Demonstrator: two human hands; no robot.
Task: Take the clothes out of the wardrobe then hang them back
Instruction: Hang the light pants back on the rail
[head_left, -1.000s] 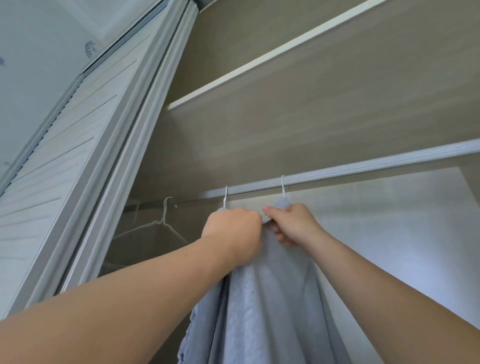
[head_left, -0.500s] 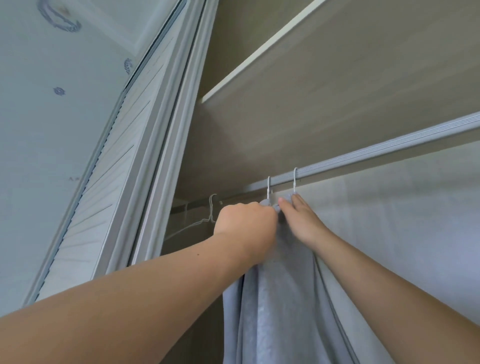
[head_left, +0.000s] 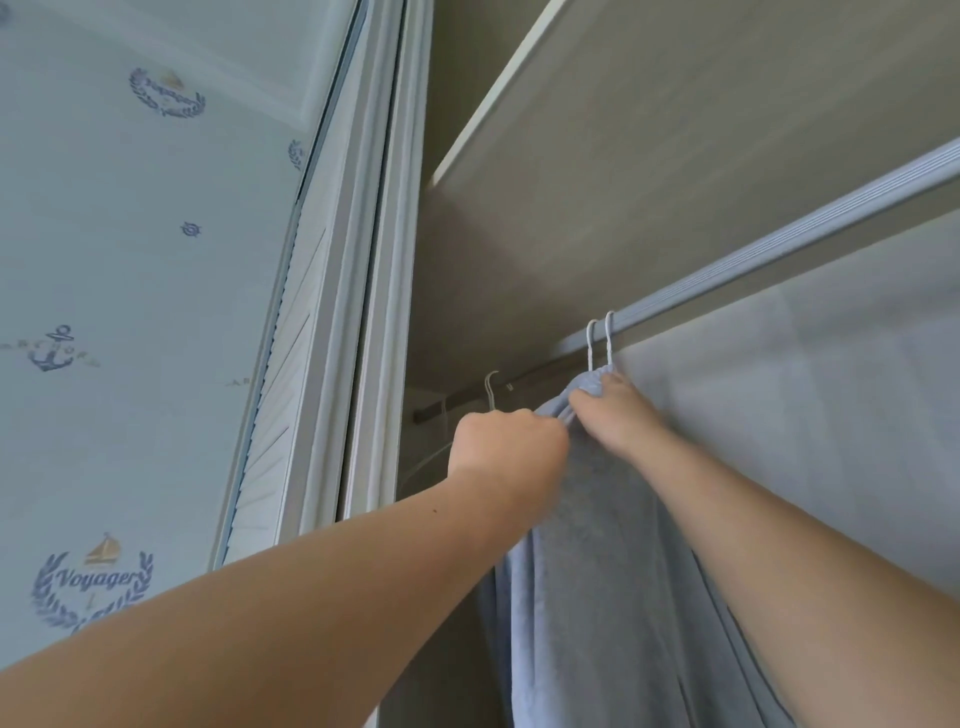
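Up close under the ribbed pale-grey metal hanging rail (head_left: 769, 262), which serves as the landmark. Two white wire hanger hooks (head_left: 600, 340) looped over that rail side by side, almost touching. Soft pale-blue garment (head_left: 597, 571) draped straight down from those hooks, bunched into folds just below the rail. Left hand (head_left: 506, 447) closed in a fist, clamped on the gathered blue fabric below and to the left of the hooks. Right hand (head_left: 615, 415) directly below the hooks, fingers pressed together on the garment's bunched top edge; hard to tell whether gripping or only pinching. Open rail free to the right of the hooks, running up to the frame's edge. Left of the hooks, darker rail stretch with one bare white wire hanger (head_left: 491, 389) well apart from the pair, its lower part hidden behind the left hand. Flat beige wood-grain shelf underside (head_left: 649, 156) close above the rail, with little clearance. White louvred sliding door (head_left: 291, 374) further left of the rail, beside smooth white frame strips. Pale wallpaper with blue anchor and wreath prints (head_left: 130, 312) beyond that. Garment's lower part cut off at the bottom edge; hanger shoulders buried under fabric. Plain grey back panel (head_left: 831, 389) below the rail, matt and featureless.
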